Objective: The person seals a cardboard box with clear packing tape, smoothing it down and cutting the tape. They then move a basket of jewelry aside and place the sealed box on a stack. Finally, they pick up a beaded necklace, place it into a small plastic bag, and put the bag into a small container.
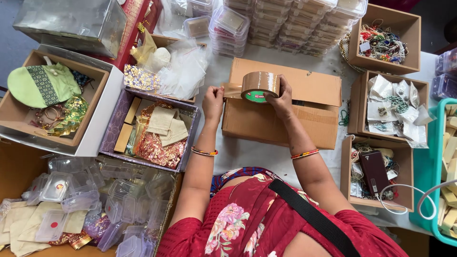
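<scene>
A closed brown cardboard box (pixel 304 102) lies on the white table in front of me. My right hand (pixel 281 97) grips a roll of brown packing tape (pixel 259 86) held upright over the box's left part. My left hand (pixel 213 101) pinches the tape's free end (pixel 230 90), pulled out a short way to the left past the box's edge. Both wrists wear thin beaded bangles.
Stacked clear plastic boxes (pixel 285 21) stand behind the carton. Open cardboard trays of beads and pouches (pixel 388 43) line the right side, with a teal crate (pixel 428 190) beyond. At the left are a purple box of gold fabric (pixel 152 133), a tray with a green pouch (pixel 43 85) and loose small plastic cases (pixel 95 200).
</scene>
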